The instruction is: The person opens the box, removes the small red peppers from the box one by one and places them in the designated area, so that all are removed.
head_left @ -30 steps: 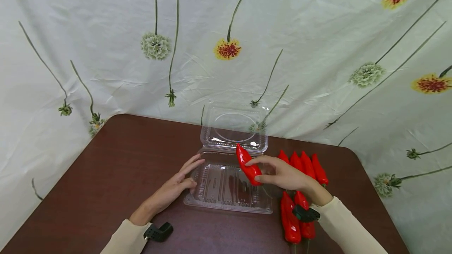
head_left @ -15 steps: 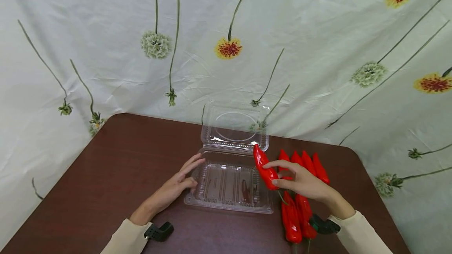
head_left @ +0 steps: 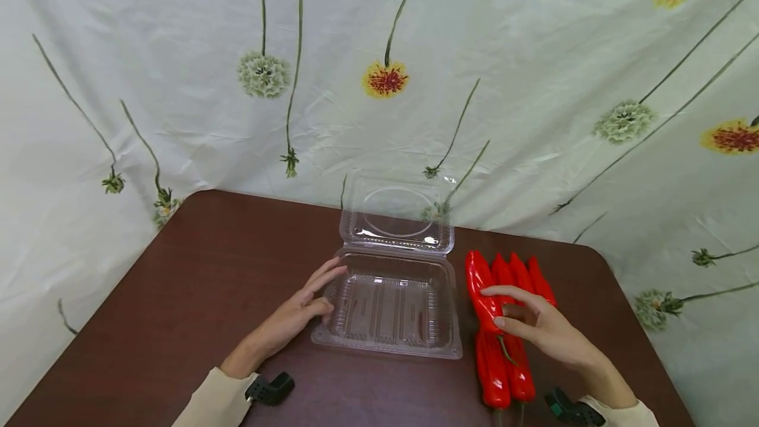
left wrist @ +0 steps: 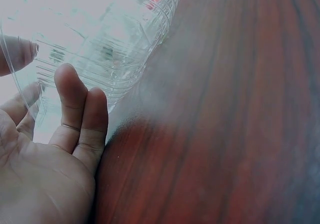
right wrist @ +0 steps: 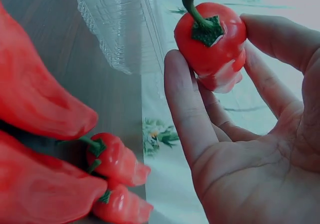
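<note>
My right hand (head_left: 548, 331) pinches a glossy red chili pepper (head_left: 483, 295) between thumb and fingers, tip pointing away and its curved green stem (right wrist: 190, 1) towards me. In the head view this pepper overlaps the rows of other red peppers at the container's right. My left hand (head_left: 290, 318) rests at the left rim of a clear plastic clamshell container (head_left: 385, 348), fingers extended along its side. Fingertips (left wrist: 70, 78) lie right against the ribbed outer wall in the left wrist view. The container's lid (head_left: 397, 240) stands raised at the back.
Two red peppers (head_left: 495, 381) lie in the near row, stems towards me. Several more peppers (head_left: 538, 282) form a row behind them. The brown table (head_left: 237, 262) extends left of the container, and a flowered cloth (head_left: 332, 111) hangs behind it.
My right hand has carried the pepper rightward from over the container to above the rows of peppers. My left hand has stayed at the container's left rim.
</note>
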{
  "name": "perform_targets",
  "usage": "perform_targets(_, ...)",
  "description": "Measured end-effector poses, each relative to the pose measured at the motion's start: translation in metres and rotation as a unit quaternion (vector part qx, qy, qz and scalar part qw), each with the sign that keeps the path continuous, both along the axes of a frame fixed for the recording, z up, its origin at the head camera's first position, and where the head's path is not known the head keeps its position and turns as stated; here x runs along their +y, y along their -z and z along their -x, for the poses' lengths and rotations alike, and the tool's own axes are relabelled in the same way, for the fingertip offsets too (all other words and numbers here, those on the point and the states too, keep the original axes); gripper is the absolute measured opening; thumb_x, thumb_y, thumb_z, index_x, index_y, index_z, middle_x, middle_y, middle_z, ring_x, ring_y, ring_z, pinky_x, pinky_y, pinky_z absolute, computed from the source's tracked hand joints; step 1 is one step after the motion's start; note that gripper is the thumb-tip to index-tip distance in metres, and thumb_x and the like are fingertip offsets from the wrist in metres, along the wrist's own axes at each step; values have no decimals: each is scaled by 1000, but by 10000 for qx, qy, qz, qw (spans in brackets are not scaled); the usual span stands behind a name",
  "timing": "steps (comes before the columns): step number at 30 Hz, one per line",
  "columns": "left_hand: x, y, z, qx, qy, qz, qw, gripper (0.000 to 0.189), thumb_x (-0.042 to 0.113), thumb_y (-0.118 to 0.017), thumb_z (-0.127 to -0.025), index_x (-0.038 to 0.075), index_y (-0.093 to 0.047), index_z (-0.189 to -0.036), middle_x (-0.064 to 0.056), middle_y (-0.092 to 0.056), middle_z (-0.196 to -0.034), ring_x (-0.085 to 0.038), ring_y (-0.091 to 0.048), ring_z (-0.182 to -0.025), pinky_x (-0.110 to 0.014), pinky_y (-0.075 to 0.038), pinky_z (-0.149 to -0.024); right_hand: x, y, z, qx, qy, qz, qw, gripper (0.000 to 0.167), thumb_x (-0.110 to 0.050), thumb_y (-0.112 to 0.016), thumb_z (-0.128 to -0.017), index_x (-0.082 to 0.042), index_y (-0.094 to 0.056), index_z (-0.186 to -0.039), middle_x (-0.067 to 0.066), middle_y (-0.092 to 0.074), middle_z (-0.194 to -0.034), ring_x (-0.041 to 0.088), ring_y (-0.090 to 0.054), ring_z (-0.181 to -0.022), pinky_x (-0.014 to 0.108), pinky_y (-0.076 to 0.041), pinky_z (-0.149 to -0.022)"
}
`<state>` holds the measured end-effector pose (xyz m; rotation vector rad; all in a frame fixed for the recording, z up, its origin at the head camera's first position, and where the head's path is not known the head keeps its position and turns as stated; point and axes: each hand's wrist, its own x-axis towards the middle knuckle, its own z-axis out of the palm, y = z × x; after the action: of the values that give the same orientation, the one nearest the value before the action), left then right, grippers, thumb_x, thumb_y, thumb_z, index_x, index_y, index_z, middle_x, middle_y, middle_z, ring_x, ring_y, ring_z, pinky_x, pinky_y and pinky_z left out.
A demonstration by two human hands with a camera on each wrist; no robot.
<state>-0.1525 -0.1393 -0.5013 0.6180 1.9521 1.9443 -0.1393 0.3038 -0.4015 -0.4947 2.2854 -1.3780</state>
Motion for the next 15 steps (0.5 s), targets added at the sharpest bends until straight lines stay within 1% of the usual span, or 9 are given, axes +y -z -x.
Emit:
perform_targets(4, 0, -2, 0, 11, 32, -6, 10000, 66, 1, -47, -100, 15, -24, -160, 3, 2, -168, -10, -55, -76, -24, -49, -75, 11, 7, -12, -109, 172, 311, 9993, 47, -10, -59, -99, -8, -47, -144, 10, -58, -130, 22, -64, -109, 35, -57, -87)
perform_targets(5, 1, -2, 0, 7, 27, -4, 10000, 66, 1, -47, -100, 15, -24, -160, 3, 2, -168, -10, -55, -76, -24, -49, -75, 13, 9, -14, -53, 198, 350, 9992, 47, -9, -59, -99, -8, -47, -144, 6, -59, -130, 18, -64, -109, 34, -57, -87)
perform_targets(7, 0, -2, 0, 16, 15, -4, 10000, 66, 0, -46, -99, 14, -24, -160, 2, 2, -168, -9, -55, -76, -24, -49, -75, 18, 12, -19, 203, 260, 339, 9989, 46, -8, -60, -98, -8, -49, -142, 0, -60, -131, 12, -61, -112, 32, -56, -87)
perform_targets(10, 0, -3, -1, 22, 20, -17, 10000, 66, 0, -46, -99, 13, -23, -160, 1, 3, -168, -8, -54, -76, -23, -49, -75, 24, 16, -26, 479, 354, 261, 9979, 44, -7, -60, -97, -7, -51, -141, -9, -57, -133, 6, -59, -113, 30, -56, -87)
perform_targets(12, 0, -3, -2, 15, 20, -18, 10000, 66, 0, -46, -99, 13, -23, -160, 1, 3, -168, -8, -54, -76, -23, -49, -75, 29, 17, -31, 473, 410, 290, 9976, 44, -5, -59, -97, -5, -51, -141, -12, -57, -134, 4, -59, -114, 29, -56, -87)
perform_targets(15, 0, -3, -2, 8, 9, -10, 10000, 66, 0, -46, -99, 13, -23, -160, 1, 3, -168, -8, -54, -76, -23, -49, -75, 36, 18, -38, 164, 450, 490, 9976, 46, -2, -56, -98, -1, -46, -143, -15, -56, -134, 4, -62, -113, 30, -57, -87)
